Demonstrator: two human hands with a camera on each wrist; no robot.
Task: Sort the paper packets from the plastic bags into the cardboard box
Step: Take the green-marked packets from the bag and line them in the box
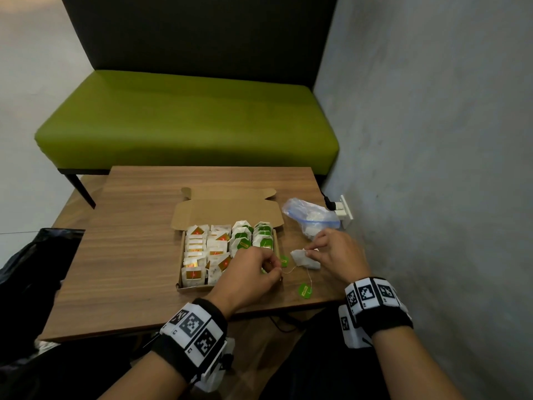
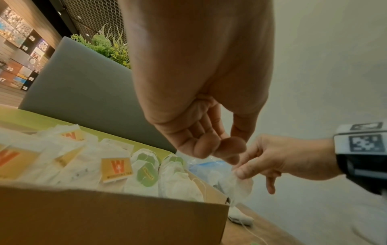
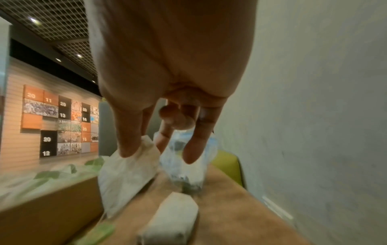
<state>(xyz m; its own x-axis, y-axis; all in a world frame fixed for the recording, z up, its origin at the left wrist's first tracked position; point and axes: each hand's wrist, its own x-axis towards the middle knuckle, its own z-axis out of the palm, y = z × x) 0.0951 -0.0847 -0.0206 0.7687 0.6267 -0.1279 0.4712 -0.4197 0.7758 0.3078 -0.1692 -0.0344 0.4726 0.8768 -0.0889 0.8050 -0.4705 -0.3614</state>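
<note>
Head view: right hand [image 1: 334,252] pinches a flat-lying packet [image 1: 305,258], long axis left-right.

Right hand [image 3: 167,92]: seen from behind, thumb and finger pinching the top of a white paper packet [image 3: 127,175].
Packet: hanging tilted, lower end near the table [image 3: 230,207], just beside the cardboard box [image 3: 48,207].
Second packet [image 3: 171,220]: lying flat on the table, nearer the camera.
Plastic bag [image 3: 186,164]: clear, blue-edged, behind the fingers.
Green tag [image 3: 98,233]: blurred, at the bottom edge.
Wall [image 3: 314,116]: grey, on the right.
</note>
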